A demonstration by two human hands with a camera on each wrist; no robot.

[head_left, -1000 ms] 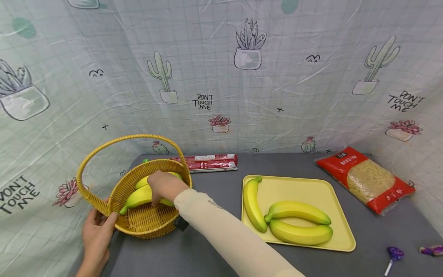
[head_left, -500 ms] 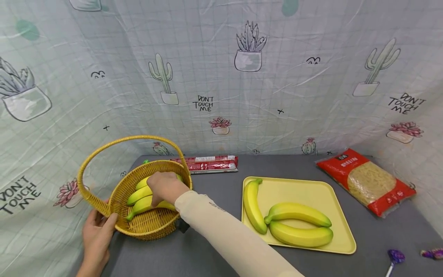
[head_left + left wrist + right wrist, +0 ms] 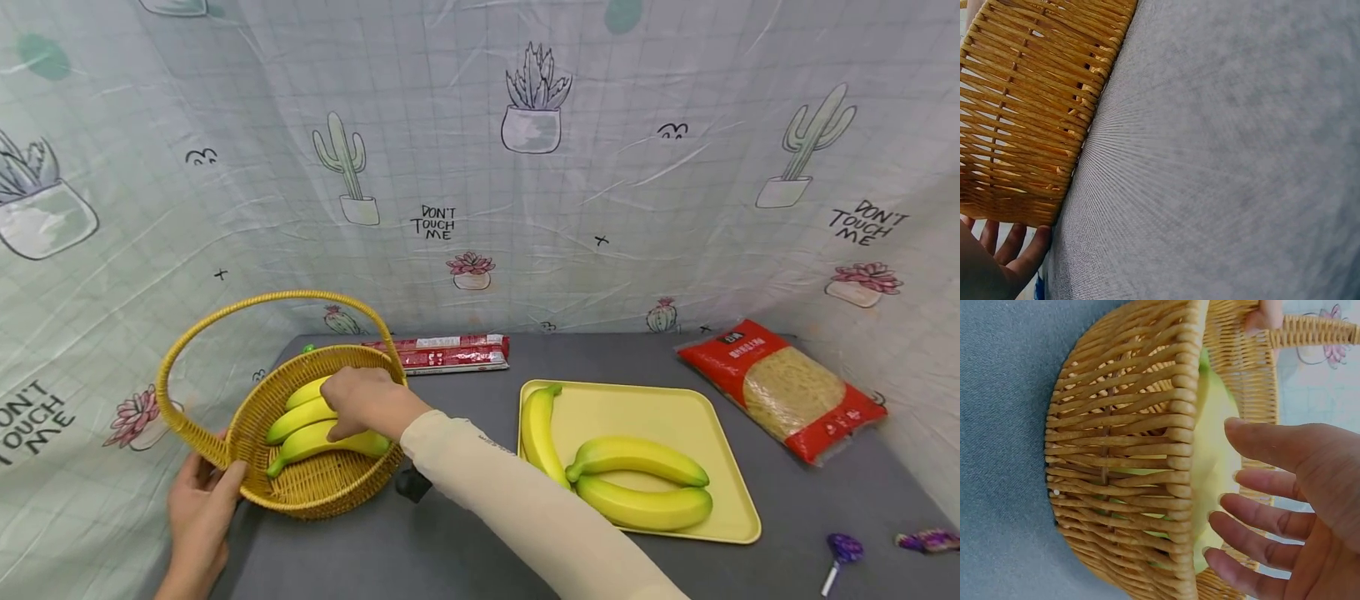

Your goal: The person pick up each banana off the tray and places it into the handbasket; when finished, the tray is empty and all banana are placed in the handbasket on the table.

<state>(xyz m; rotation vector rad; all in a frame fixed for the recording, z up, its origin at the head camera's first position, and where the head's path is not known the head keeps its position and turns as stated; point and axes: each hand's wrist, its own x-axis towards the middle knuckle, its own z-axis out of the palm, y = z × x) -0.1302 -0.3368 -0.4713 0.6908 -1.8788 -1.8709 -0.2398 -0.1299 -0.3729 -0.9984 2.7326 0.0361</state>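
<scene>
Wicker basket is the reference. Your left hand steadies its left rim, fingers relaxed against the weave, no grip. Inside the basket: three bananas. Your right hand is over them with fingers spread loose; the wrist view shows nothing held, so I'd judge the front banana released. Right of the basket, the yellow tray on the worktop carries three more bananas. Looks about halfway.
</scene>
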